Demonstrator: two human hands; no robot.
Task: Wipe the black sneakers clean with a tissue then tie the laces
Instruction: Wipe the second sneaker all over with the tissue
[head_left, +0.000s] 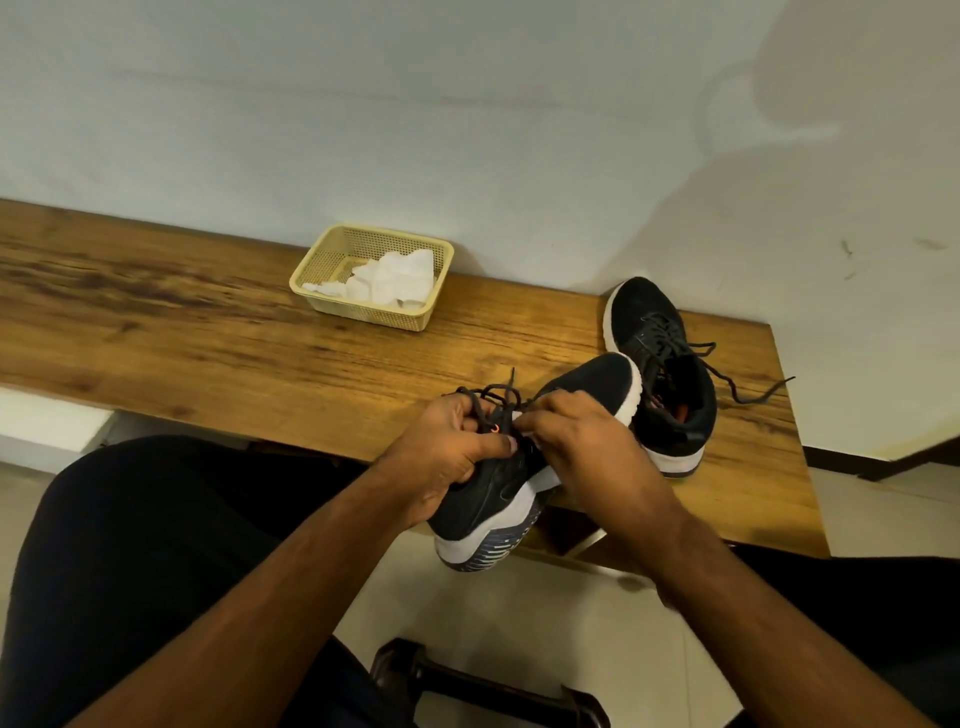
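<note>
A black sneaker (597, 376) with a white sole lies tilted over the front edge of the wooden table (208, 322), its heel hanging past the edge. My left hand (447, 447) grips its dark laces (493, 395) at the tongue. My right hand (576, 431) pinches a lace end on the other side. The second black sneaker (660, 358) stands upright at the table's right end, its laces loose and trailing to the right. White tissues (389, 283) lie crumpled in a cream plastic basket (317, 265) near the wall.
A white wall runs behind the table. My dark-clad legs fill the lower left and right. A dark dumbbell (467, 686) lies on the tiled floor below my arms.
</note>
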